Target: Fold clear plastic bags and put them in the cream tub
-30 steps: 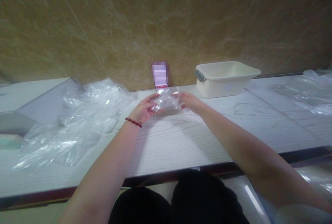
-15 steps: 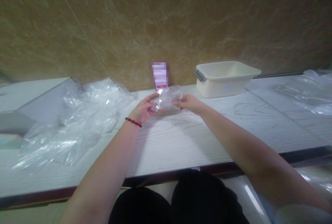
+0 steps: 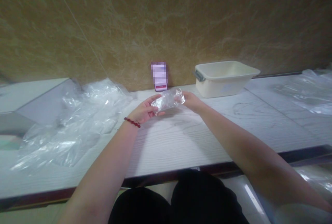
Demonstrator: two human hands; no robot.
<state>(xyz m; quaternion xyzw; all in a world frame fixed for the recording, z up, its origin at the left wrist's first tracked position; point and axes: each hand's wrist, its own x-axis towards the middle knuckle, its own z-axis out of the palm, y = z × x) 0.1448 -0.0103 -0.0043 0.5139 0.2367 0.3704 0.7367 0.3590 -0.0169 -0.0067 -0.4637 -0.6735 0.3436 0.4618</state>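
Note:
A small, shiny clear plastic bag (image 3: 167, 101) is held above the white wood-grain table (image 3: 181, 137), in front of the phone. My left hand (image 3: 147, 109), with a dark red bead bracelet (image 3: 132, 122) at its wrist, grips the bag's left end between thumb and fingers. At the other end is my right hand (image 3: 190, 101), its fingers partly covered by the crinkled film and closed on the bag. Whether anything lies inside the bag cannot be made out.
A phone (image 3: 159, 76) leans against the marbled wall. To its right stands a cream plastic tub (image 3: 220, 87) with a grey handle. Clear plastic bags (image 3: 85, 123) spread at left beside a white box (image 3: 44, 96); more clear plastic (image 3: 308, 91) lies at far right.
The bag's right end has been drawn over the fingers of my right hand, and the bag looks narrower. Both hands stay in nearly the same place.

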